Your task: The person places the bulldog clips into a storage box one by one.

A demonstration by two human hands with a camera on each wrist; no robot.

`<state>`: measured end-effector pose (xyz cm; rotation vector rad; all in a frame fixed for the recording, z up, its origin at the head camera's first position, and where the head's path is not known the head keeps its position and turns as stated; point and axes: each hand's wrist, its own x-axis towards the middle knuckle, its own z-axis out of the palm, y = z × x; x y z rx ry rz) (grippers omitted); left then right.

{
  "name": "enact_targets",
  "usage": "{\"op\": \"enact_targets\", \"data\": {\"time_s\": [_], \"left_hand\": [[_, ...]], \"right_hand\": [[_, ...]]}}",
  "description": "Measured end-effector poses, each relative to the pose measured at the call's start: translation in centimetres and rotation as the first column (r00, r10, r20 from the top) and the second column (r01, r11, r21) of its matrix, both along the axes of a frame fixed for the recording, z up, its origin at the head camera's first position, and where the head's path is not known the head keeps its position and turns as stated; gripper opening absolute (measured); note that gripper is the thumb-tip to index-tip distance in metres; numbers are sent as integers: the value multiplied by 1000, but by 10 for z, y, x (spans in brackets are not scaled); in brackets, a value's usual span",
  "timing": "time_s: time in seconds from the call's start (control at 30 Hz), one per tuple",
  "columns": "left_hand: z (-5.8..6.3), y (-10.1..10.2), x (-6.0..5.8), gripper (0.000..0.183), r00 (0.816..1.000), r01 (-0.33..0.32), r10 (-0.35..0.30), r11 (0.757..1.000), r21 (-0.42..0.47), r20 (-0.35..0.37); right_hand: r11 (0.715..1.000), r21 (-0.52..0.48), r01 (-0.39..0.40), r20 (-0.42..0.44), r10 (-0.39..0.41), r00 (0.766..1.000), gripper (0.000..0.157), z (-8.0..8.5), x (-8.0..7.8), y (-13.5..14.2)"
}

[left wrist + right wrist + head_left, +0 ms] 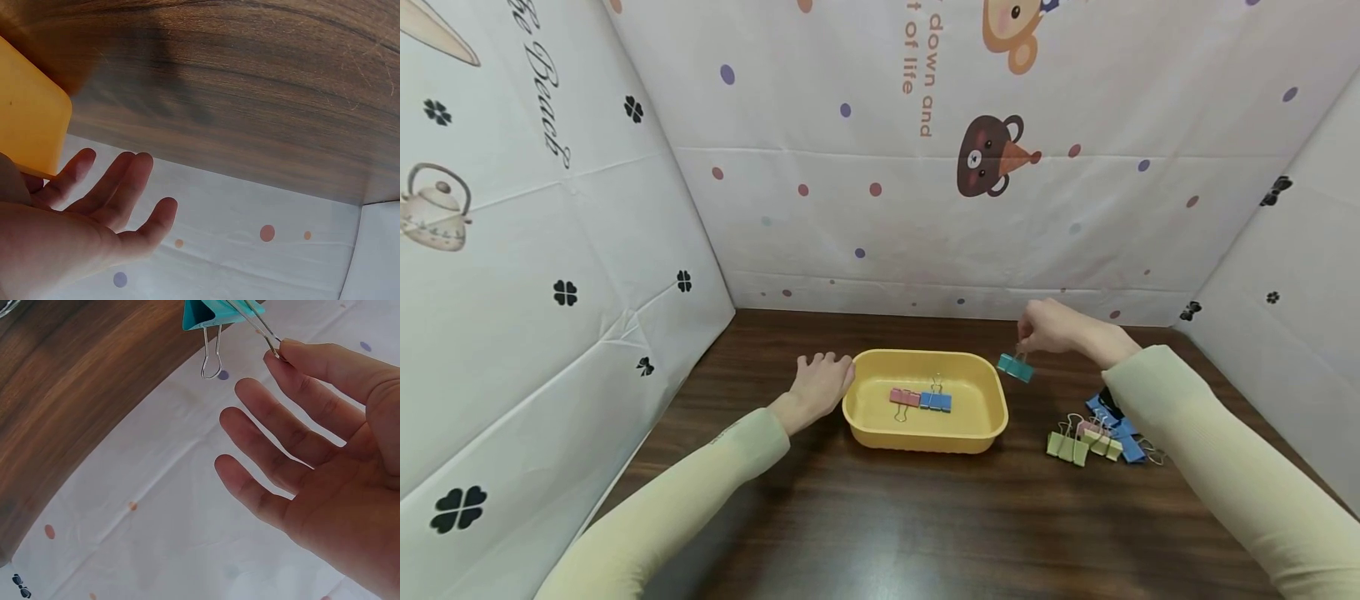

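My right hand [1049, 327] pinches a teal binder clip [1015, 367] between thumb and index finger by one wire handle. In the right wrist view, the clip's other wire handle [211, 359] hangs free, and the remaining fingers are spread apart. The clip hangs just beyond the right rim of a yellow tray [925, 442]. At the tray's left end rests my left hand [820, 385], its fingers loosely extended beside the tray's corner in the left wrist view. Inside the tray, a pink binder clip [904, 397] and a blue binder clip [936, 402] lie side by side.
Right of the tray, partly under my right forearm, lies a pile of binder clips, with a light green clip [1067, 448] in front and a blue clip [1131, 450] beside it. Printed white sheets [880, 233] enclose the brown wooden table [880, 517] at the back and sides.
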<state>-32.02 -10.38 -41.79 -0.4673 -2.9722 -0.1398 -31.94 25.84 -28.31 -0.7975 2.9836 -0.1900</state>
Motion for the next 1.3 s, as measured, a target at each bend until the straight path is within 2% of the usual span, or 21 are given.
{"op": "enact_targets", "data": {"time_s": [0.37, 0.9, 1.3], "left_hand": [[0, 0, 0, 40, 1000, -3, 3, 1000, 2, -21], [3, 1, 3, 39, 1000, -5, 5, 1000, -2, -20], [2, 1, 2, 40, 1000, 2, -2, 1000, 1, -23]], "right_hand": [[999, 18, -32, -10, 32, 999, 13, 7, 3, -18], [994, 11, -110, 7, 110, 994, 12, 0, 5, -45], [994, 6, -111, 21, 111, 994, 11, -7, 5, -63]]}}
